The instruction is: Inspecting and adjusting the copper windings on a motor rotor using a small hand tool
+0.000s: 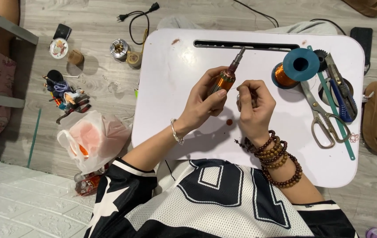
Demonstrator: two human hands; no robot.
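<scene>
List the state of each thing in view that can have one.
Motor rotor: gripped in left hand, shaft up.
Right hand: pinched shut, beside rotor.
Wire spool: lying on its side.
Scissors: closed, flat.
Plastic bag: open, on floor.

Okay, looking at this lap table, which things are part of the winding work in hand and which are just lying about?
In use:
left hand holding the motor rotor
right hand pinching what seems to be thin wire
copper wire spool

Lying about:
scissors
pliers
plastic bag on the floor
power cord
</scene>
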